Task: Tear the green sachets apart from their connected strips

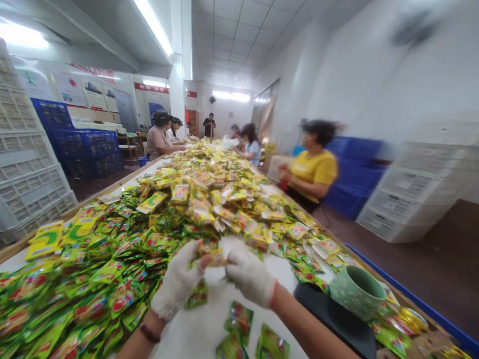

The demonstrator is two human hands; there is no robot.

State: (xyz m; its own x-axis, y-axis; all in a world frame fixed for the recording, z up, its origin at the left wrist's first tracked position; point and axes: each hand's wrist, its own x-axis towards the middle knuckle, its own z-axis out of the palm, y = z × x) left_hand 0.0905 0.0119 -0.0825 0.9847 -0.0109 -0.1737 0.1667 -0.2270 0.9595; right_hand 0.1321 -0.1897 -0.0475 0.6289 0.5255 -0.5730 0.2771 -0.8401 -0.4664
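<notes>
In the head view both of my hands wear white knit gloves with bare fingertips showing on the left one. A small yellow carton (215, 257), blurred by motion, is held between them. The fingers of my left hand (178, 279) pinch its left end, while my right hand (250, 273) is closed at its right end. Beneath them, several green foil packets (239, 319) lie on the white tabletop (194, 329). To the left spreads a deep heap of green packets (105, 289). Ahead rises a pile of yellow cartons (209, 187).
Right of my forearm lie a black flat object (333, 314) and a green cup (357, 294). A person in a yellow shirt (316, 167) stands at the table's right side; others work farther along. White crates (404, 184) and blue crates (90, 144) flank the table.
</notes>
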